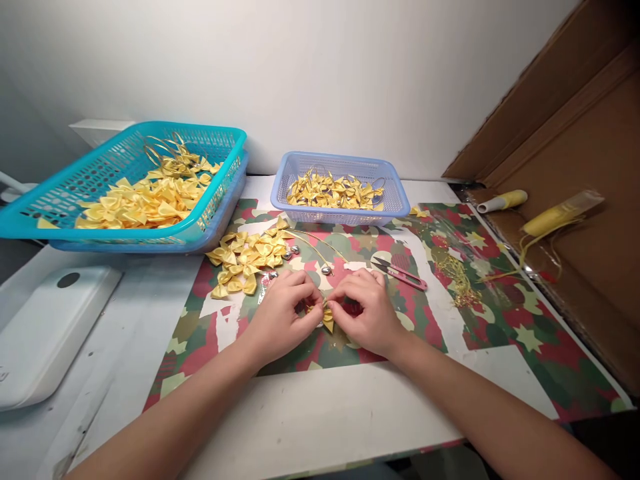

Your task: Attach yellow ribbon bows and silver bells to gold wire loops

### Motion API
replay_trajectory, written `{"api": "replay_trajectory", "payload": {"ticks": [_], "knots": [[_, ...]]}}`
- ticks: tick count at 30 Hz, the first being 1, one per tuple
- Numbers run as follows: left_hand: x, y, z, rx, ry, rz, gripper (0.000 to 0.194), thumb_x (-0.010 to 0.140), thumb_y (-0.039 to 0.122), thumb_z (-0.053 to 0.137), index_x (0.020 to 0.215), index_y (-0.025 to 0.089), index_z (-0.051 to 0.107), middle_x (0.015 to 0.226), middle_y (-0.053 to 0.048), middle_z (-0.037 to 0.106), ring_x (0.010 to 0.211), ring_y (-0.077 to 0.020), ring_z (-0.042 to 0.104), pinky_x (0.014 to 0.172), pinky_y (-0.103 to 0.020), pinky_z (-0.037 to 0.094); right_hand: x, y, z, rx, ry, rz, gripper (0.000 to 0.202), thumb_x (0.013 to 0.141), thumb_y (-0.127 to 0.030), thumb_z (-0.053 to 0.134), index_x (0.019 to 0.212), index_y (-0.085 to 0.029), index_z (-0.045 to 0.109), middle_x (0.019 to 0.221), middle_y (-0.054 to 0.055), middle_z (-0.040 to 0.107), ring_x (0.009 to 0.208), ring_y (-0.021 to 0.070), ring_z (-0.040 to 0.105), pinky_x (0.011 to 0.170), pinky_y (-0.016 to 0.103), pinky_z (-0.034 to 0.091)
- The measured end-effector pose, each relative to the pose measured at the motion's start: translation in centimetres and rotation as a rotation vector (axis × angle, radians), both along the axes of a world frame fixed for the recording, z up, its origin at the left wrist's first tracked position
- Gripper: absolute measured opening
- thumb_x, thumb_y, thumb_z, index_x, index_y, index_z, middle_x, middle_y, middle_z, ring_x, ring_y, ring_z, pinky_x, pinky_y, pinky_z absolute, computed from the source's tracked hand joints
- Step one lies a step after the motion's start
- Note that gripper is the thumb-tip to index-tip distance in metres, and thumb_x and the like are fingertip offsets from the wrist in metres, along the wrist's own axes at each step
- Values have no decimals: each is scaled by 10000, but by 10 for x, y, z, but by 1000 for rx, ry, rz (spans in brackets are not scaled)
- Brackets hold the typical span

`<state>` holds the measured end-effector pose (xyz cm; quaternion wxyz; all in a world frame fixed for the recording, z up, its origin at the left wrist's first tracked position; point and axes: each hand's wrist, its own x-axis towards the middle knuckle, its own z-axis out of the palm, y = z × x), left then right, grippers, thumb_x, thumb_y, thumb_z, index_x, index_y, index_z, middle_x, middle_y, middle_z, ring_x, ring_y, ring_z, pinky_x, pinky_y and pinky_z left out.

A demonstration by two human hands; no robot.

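Observation:
Between my hands, low over the patterned sheet, is a yellow ribbon bow (328,321), partly covered by my fingers. My left hand (290,308) is closed, thumb and forefinger pinching the bow from its left side. From the right, my right hand (367,312) pinches at the same bow with closed fingertips. Any thread or wire in the pinch is too small to make out. Just beyond the fingers lie a silver bell (327,271) and thin gold wires (320,248). A heap of yellow bows (250,257) lies beyond my left hand, and pink thread snips (403,273) lie beyond my right.
A turquoise basket (210,217) of bows stands at the back left, stacked on a blue one. A lilac basket (345,215) holds bows with gold loops. Gold thread pieces (460,280), thread spools (560,213), cardboard (590,133) and a white device (55,327) flank the sheet.

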<state>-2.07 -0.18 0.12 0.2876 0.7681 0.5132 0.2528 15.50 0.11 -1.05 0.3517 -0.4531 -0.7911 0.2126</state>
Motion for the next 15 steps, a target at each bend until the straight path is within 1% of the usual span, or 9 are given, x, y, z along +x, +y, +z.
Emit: {"api": "replay_trajectory", "payload": {"ticks": [10, 15], "knots": [[0, 0, 1, -14, -42, 19, 194, 838, 228, 497, 649, 205, 536, 740, -11, 564, 760, -186, 483, 693, -335, 392, 1, -1, 2, -32, -13, -24, 119, 768, -167, 585, 657, -203, 566, 676, -28, 628, 745, 157, 536, 797, 356, 288], [0, 0, 2, -2, -45, 21, 201, 841, 239, 503, 647, 207, 545, 723, -9, 558, 750, -186, 485, 696, -335, 390, 0, -1, 2, -35, -11, -34, 77, 771, -189, 589, 699, -214, 584, 722, -20, 651, 768, 168, 550, 817, 367, 295]]}}
